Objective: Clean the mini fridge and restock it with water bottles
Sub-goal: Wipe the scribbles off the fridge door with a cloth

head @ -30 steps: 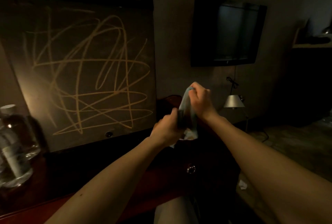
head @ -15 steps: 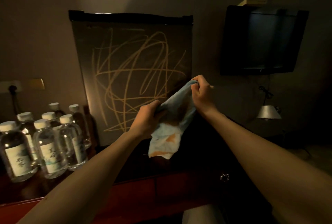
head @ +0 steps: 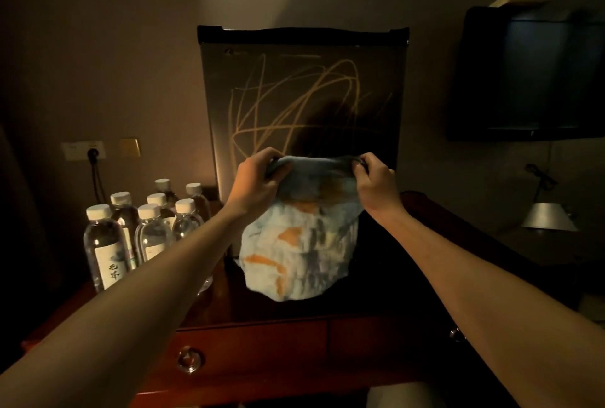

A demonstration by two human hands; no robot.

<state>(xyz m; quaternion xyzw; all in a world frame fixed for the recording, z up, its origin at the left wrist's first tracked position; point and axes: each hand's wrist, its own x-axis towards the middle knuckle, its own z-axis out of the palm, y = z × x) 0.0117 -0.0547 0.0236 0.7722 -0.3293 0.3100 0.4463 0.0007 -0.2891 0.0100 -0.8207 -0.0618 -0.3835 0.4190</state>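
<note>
Your left hand (head: 257, 178) and right hand (head: 373, 178) each pinch a top corner of the blue cloth (head: 301, 244), holding it spread and hanging in front of the mini fridge (head: 304, 86). The cloth carries orange smears. The fridge stands on the wooden counter (head: 262, 335) with its door closed and orange scribbles across the front. The water bottles (head: 144, 227) stand clustered on the counter just left of the fridge, capped and upright.
</note>
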